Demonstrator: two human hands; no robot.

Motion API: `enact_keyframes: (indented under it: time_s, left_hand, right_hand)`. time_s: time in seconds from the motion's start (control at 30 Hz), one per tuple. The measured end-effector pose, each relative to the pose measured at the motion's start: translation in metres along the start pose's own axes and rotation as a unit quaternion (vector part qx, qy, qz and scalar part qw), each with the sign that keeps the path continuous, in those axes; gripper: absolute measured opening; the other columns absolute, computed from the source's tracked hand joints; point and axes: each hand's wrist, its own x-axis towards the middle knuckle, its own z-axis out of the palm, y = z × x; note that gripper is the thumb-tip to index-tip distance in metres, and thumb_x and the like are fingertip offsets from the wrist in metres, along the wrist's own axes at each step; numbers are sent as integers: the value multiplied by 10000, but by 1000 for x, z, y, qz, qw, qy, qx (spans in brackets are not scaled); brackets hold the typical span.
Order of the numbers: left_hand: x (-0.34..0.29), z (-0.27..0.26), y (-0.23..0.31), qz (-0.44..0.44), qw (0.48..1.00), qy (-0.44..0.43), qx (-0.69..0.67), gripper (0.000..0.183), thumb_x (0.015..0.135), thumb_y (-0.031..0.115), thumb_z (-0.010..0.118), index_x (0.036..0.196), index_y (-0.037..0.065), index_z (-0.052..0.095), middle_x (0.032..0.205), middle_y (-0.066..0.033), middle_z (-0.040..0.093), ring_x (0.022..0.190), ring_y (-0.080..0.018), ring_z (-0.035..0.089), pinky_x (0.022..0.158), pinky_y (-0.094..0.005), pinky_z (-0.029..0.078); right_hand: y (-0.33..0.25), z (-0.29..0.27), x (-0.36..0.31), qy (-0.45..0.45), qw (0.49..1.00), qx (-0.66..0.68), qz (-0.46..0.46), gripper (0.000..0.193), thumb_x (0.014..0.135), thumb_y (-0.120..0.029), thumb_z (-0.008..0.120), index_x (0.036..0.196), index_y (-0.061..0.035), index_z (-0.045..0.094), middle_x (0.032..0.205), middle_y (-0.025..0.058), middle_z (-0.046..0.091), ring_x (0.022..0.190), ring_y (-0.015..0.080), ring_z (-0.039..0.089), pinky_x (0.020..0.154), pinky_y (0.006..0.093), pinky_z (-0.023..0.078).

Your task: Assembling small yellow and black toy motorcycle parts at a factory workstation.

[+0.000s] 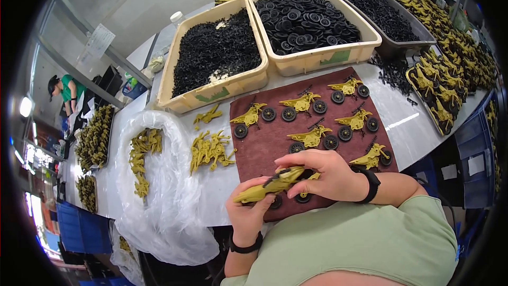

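Between my two hands, over the front of a dark red cloth, is a yellow toy motorbike body with black parts on it. My left hand is closed on its left end, thumb below. My right hand pinches its right end, and those fingers partly hide it. Black wheels lie on the cloth below my hands. Farther up the cloth, several yellow motorbike bodies lie in rows, each with black wheels and thin black parts beside it.
Left of the cloth are loose yellow bodies and a clear plastic bag holding more. Behind stand a cream bin of small black parts, another of wheels and a dark bin. Motorbikes fill a tray at right. Two people work farther off.
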Motion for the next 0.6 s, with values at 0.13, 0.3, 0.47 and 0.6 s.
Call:
enact_keyframes:
  time_s: [0.13,0.3,0.47,0.6]
  left_hand:
    - [6,-1,-3,-24,993,-9,-114,476,717,-34,776,1152,-25,584,1183,-133,615,1095,-198,584,950,-322,467]
    - [10,2,16,86,981,41,170,753,638,55,849,1292,15,477,1314,-140,524,1211,-243,497,1026,-364,393]
    - [4,12,42,276,817,88,498,894,578,271,891,1319,21,457,1332,-180,494,1214,-325,482,999,-429,378]
    - [2,12,43,170,889,-88,416,708,697,176,825,1295,0,488,1211,-167,588,1129,-305,560,955,-385,438]
  right_hand:
    - [-11,-7,0,-20,996,-77,34,432,772,-69,752,1175,-66,597,1068,70,654,914,174,639,719,283,525]
    - [-10,-2,-4,26,999,-24,36,392,753,-42,751,1117,-66,607,1003,64,650,928,187,652,738,313,552]
    - [-6,-1,-5,24,991,-116,-66,362,754,-27,737,1089,-48,601,1011,91,646,901,266,645,755,327,540]
    - [-5,5,-5,-15,991,-99,-93,356,763,-28,728,1093,-38,593,1011,102,644,908,276,641,773,337,533]
